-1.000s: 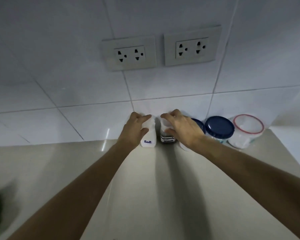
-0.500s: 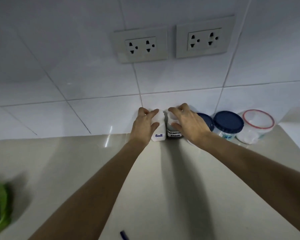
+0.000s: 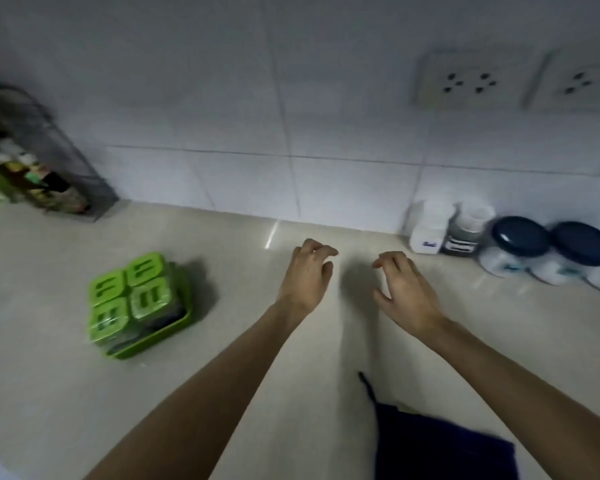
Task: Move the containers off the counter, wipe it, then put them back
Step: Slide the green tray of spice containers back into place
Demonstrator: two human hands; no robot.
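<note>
A white salt shaker point(image 3: 426, 232) and a dark-filled shaker point(image 3: 466, 233) stand side by side against the tiled wall at the right. Beside them sit two jars with dark blue lids point(image 3: 518, 242) point(image 3: 581, 249). A green tray of green-lidded containers point(image 3: 137, 299) rests on the beige counter point(image 3: 243, 341) at the left. My left hand point(image 3: 307, 277) and my right hand point(image 3: 404, 292) hover over the middle of the counter, fingers curled and apart, holding nothing. Both hands are left of the shakers and apart from them.
A wire rack with bottles point(image 3: 32, 168) stands at the far left against the wall. Two wall sockets point(image 3: 471, 81) point(image 3: 582, 83) sit above the jars. A dark blue cloth point(image 3: 440, 445) lies at the counter's near edge, below my right forearm.
Both hands have let go of the two shakers and pulled back toward me. The view has swung left, bringing the green tray and wire rack into sight.
</note>
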